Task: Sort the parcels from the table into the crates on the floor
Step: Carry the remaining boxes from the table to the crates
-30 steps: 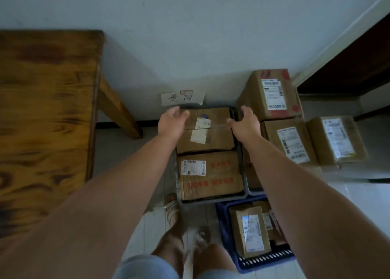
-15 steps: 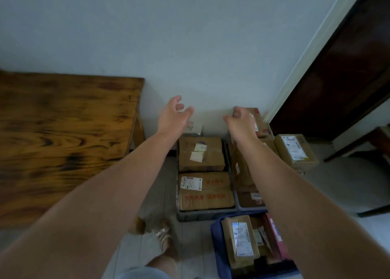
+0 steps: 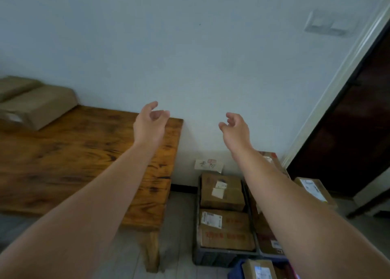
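**Q:** What are the hands doing?

**A:** Both are empty. The left hand [image 3: 149, 124] and the right hand [image 3: 235, 128] are raised with fingers loosely curled, grasping nothing. A second ago they were low over the grey crate [image 3: 213, 257].

**Q:** Where are the parcels?

**A:** The far parcel [image 3: 221, 194] lies in that crate on the floor, right of the tabletop [image 3: 84, 152]. The waiting parcels [image 3: 40, 105] sit at the tabletop's far left. The drop seems finished, and the next pick probably lies left.
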